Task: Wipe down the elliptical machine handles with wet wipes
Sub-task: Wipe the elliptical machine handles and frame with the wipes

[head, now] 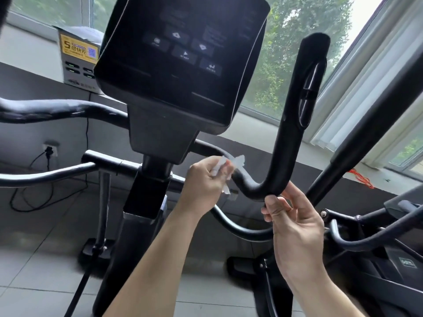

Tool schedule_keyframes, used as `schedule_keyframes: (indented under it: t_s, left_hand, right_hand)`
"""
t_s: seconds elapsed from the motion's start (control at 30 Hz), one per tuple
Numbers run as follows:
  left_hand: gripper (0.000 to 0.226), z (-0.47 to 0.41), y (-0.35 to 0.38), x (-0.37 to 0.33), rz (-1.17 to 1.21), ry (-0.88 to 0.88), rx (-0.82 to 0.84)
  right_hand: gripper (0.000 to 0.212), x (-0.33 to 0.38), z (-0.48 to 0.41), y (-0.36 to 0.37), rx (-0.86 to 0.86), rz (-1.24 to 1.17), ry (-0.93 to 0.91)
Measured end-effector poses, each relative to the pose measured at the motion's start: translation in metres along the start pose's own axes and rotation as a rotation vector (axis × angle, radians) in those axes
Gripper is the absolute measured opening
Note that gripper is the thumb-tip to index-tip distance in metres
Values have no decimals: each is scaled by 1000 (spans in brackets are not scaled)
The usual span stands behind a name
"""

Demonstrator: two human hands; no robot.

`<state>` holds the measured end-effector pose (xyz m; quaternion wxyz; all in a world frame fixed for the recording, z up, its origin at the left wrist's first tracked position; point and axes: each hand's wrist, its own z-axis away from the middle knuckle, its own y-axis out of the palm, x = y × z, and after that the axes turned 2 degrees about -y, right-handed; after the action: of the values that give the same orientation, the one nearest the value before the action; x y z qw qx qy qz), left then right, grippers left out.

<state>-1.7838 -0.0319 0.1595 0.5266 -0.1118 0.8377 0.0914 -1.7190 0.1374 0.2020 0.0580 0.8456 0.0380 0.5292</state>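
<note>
Both hands are at the handle (290,124). The left hand (203,179) curls tightly round a crumpled white wipe (219,165) and presses it on the bar just right of the console (183,60). The right hand (295,225) sits under the bend, its half-curled fingers touching the bar; whether it grips cannot be told. The handle runs right from below the console, dips in a U-bend, then rises upright, tip up. It is black, with a glossy oval plate.
</note>
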Motion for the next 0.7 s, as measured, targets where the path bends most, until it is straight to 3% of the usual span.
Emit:
schedule_keyframes:
  t_s: [0.13, 0.27, 0.5, 0.57, 0.7]
  left_hand:
    - [24, -42, 12, 20, -197, -30, -325]
    - [18, -44, 18, 22, -324, 44, -230]
    - [6, 35, 18, 0, 230, -50, 55]
    - [14, 32, 16, -2, 299, -114, -32]
    - [20, 5, 26, 0, 185, -220, -214]
  right_hand:
    - [66, -1, 0, 1, -14, -15, -3]
    - [45, -3, 0, -3, -17, -12, 2]
    - [48, -8, -1, -7, -8, -24, -16]
    - [46, -9, -2, -7, 2, -48, -16]
    - [42, -9, -3, -8, 19, -81, -12]
